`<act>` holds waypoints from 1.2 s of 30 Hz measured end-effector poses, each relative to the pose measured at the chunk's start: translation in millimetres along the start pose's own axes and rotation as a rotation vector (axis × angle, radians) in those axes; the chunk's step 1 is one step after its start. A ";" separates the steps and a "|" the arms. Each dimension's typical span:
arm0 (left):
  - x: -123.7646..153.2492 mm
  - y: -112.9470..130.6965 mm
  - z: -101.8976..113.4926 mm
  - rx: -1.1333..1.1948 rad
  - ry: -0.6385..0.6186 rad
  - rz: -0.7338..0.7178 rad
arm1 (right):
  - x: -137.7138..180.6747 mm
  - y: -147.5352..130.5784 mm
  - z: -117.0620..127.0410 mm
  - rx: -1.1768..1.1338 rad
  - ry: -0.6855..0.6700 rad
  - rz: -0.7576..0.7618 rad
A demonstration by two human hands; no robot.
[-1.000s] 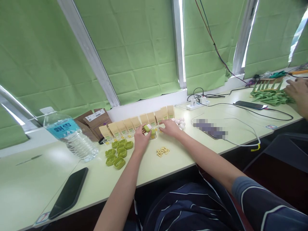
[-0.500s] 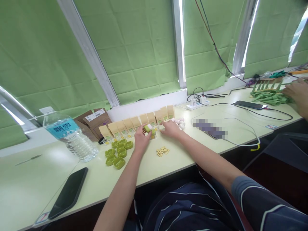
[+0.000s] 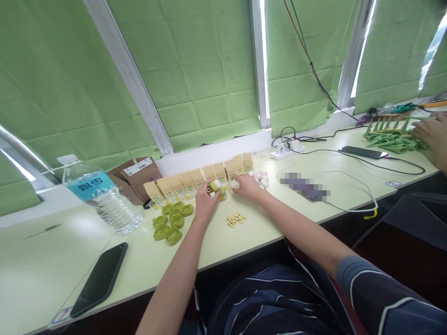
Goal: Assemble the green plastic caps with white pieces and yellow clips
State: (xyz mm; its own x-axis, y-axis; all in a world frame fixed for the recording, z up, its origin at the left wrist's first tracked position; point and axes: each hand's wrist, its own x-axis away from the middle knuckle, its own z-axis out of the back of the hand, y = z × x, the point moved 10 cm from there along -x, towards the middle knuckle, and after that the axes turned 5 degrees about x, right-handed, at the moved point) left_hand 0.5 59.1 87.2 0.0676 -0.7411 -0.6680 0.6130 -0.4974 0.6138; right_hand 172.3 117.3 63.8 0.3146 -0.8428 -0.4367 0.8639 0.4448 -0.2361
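Observation:
Between the fingertips of my left hand (image 3: 205, 199) is a small green piece with a pale pink top (image 3: 215, 185). My right hand (image 3: 248, 186) pinches a small clear plastic piece (image 3: 233, 184), whose shape is hard to make out. Just below and between the hands stands a small clear box with green inside (image 3: 222, 195). Several green hollow shells (image 3: 173, 236) lie left of my left hand. A little heap of pale yellow loops (image 3: 236, 219) is in front of the hands. Beyond my right hand sit several pinkish-white balls (image 3: 263, 180).
Behind my hands runs a row of clear boxes with tan card tops (image 3: 183, 182). A water bottle (image 3: 104, 197), a cardboard box (image 3: 134, 179) and a black phone (image 3: 100, 278) are at left. At right are a power strip (image 3: 286, 151), cables and another person's hand (image 3: 433, 135) by green pieces.
My hands stay almost in place; the clear piece at my right fingertips has shifted slightly. The other person's hand at the far right has moved a little.

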 end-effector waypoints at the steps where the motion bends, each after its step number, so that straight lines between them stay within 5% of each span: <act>1: 0.0 0.0 0.0 0.003 0.000 0.000 | -0.2 -0.1 1.5 -0.005 0.011 0.001; 36: -0.2 1.3 0.9 0.009 -0.001 -0.001 | 6.5 -25.3 26.5 -0.350 0.211 0.214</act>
State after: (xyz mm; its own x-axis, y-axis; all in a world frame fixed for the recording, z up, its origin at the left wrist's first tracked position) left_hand 0.5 58.2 88.5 0.0663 -0.7411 -0.6681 0.6058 -0.5021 0.6171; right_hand 162.9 92.6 90.0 0.3534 -0.6567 -0.6662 0.5923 0.7083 -0.3840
